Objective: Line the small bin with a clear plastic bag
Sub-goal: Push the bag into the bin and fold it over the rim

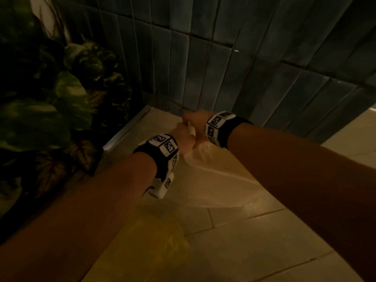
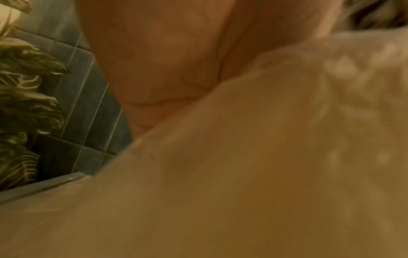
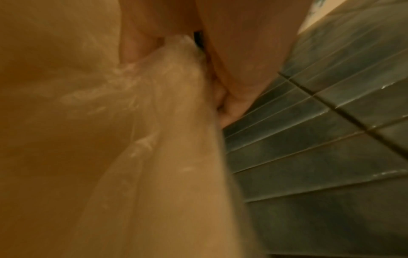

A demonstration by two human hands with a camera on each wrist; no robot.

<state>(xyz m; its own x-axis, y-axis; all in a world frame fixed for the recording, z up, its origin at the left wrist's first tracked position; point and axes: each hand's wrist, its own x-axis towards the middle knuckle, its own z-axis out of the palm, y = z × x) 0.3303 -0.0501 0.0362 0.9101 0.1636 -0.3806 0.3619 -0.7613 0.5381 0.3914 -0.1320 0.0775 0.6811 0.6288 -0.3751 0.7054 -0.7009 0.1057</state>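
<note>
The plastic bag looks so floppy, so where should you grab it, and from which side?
Probably at its top edge, from above, one hand on each side. The plastic bag is thin and limp and hangs down over the floor, so only its bunched top gives something firm to pinch. The left hand and right hand hold it there.

Both bare forearms reach forward and converge, each wrist wearing a black band with white marker blocks. The left hand is a fist, knuckles up, fingers curled round the gathered top of the bag. The right hand sits just beyond the left hand, touching it, its fingers also curled into the same bunched plastic. The fingertips are hidden in the head view.
</note>
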